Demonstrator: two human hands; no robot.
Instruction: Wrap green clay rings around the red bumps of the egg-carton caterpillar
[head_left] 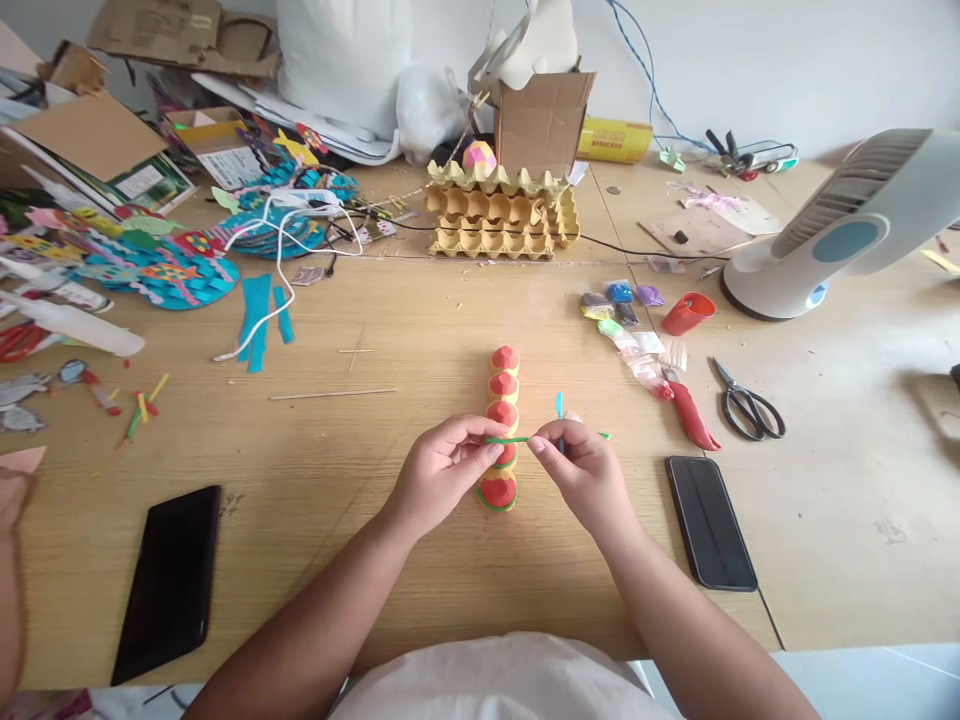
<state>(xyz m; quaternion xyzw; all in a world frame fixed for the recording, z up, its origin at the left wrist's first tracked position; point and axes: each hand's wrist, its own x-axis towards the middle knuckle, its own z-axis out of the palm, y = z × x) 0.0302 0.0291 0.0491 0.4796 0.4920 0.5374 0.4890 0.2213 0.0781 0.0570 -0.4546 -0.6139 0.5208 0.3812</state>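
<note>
A row of egg-carton cups (505, 385), yellow with red soft filling, lies lengthwise away from me on the table. Green edging runs round the nearest cups. Just above the row, a thin green strip (515, 440), looking like modelling clay, is stretched sideways between my hands. My left hand (442, 465) pinches its left end between thumb and fingertips. My right hand (581, 468) pinches it further right, and a green tip sticks out beyond the fingers. A small blue tool (559, 404) shows behind my right hand; whether it is held, I cannot tell.
Scissors (750, 402), a red-handled cutter (691, 410), a red cup (688, 313) and clay packets (620, 292) are at right. Phones (711, 522) flank my arms. Egg cartons (491, 238) stand behind, a white fan (832, 230) far right. Another person's arm (9, 560) shows at left.
</note>
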